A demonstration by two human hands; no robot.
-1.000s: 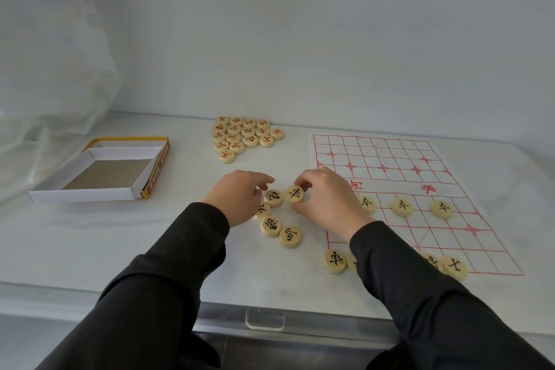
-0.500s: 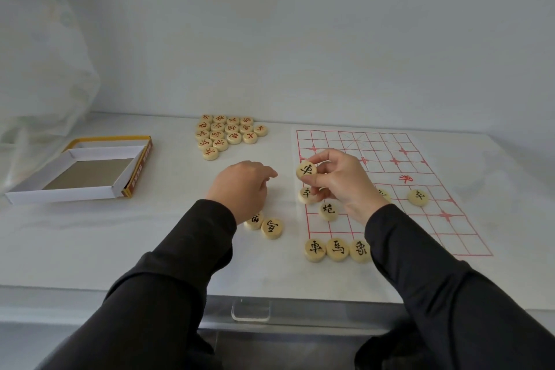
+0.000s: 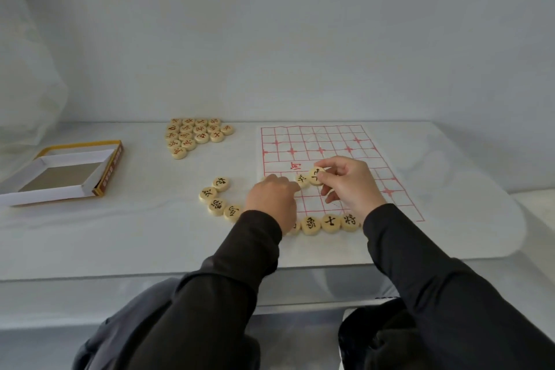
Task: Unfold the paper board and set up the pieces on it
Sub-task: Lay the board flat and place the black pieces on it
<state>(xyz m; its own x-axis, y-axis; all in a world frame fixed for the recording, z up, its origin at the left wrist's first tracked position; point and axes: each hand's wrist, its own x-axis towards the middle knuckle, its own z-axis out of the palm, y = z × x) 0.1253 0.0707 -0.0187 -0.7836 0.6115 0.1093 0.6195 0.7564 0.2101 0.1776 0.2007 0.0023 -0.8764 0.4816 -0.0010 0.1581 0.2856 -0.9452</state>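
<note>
Head view: paper board lay unfolded, long axis running away from the person, beneath the right hand, which pinched one black-lettered piece over its near-left squares. Left hand curled at the board's left edge; its grip could not be told. Four loose black pieces lay leftward, four in the near-edge row, perhaps sixteen red pieces beyond.
</note>
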